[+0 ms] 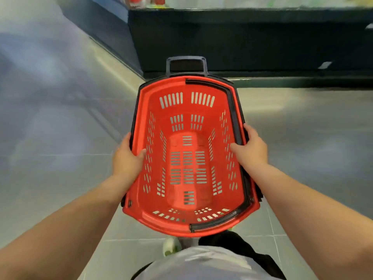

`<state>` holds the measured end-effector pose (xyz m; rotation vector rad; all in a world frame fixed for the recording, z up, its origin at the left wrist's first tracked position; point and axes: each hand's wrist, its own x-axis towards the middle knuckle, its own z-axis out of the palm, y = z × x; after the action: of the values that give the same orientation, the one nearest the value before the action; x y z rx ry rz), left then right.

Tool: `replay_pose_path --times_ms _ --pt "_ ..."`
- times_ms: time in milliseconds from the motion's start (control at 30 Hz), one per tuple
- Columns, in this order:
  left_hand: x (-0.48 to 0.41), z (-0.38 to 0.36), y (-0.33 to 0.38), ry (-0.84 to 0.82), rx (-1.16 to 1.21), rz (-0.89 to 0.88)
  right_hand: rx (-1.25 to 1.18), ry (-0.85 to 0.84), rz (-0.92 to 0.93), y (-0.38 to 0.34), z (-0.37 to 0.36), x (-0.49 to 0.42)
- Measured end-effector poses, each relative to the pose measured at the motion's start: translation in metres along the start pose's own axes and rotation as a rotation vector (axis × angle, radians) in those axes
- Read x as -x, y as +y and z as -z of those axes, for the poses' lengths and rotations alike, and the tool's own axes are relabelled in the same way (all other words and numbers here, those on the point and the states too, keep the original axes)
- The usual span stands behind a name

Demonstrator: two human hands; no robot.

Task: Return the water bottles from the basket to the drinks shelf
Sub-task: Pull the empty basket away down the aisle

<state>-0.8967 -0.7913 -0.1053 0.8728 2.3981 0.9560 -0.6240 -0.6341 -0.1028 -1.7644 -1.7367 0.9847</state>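
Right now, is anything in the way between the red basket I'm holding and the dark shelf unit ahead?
Nothing visible is. The left hand and right hand grip the basket by its side rims, and only bare floor lies between it and the dark shelf unit. No bottles show inside it.

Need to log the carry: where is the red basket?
In the head view, the red basket sits mid-frame above the tiled floor, gripped on its side rims by the left hand and right hand, with the dark shelf base ahead.
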Motion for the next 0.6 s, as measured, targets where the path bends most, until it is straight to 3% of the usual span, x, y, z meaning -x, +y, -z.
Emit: replay_pose_path --times_ms 200,600 --pt "-0.028 -0.109 0.125 -0.191 -0.057 -0.219 -0.072 0.225 -0.188 0.071 0.102 -0.052" --pt "-0.083 -0.308 0.334 -0.327 -0.124 -0.469 -0.091 0.451 -0.364 0.157 0.257 -0.188"
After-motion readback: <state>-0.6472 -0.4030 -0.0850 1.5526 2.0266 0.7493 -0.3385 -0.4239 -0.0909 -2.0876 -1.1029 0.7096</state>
